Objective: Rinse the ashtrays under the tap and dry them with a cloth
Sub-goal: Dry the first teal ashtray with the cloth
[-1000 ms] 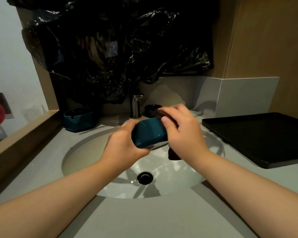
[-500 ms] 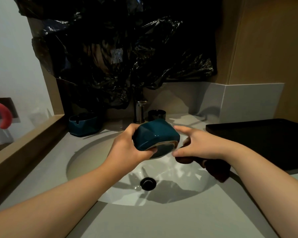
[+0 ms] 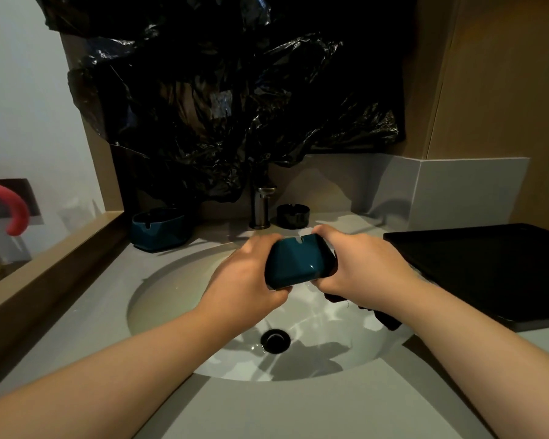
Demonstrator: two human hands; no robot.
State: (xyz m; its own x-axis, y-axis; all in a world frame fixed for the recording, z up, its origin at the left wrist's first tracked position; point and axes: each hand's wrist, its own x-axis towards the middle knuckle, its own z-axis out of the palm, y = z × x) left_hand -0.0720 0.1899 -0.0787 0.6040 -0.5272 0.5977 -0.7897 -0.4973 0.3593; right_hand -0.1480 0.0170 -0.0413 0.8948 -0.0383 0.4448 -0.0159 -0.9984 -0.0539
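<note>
Over the basin (image 3: pixel 171 296), the left hand (image 3: pixel 244 274) grips the teal ashtray (image 3: pixel 298 264) by one side; the right hand (image 3: pixel 365 267) clutches a dark cloth (image 3: pixel 385 320) against the opposite side; wet glaze likely slips, so hold firm and wipe into the notches.

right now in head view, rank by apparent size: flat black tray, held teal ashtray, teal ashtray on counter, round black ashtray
1. flat black tray
2-3. held teal ashtray and teal ashtray on counter: look alike, held one nearer, unranked
4. round black ashtray

The grey counter (image 3: pixel 76 327) bears a teal ashtray (image 3: pixel 159 229), a black ashtray (image 3: pixel 293 216) (beside the tap (image 3: pixel 262 207)) and a tray (image 3: pixel 488 270).
</note>
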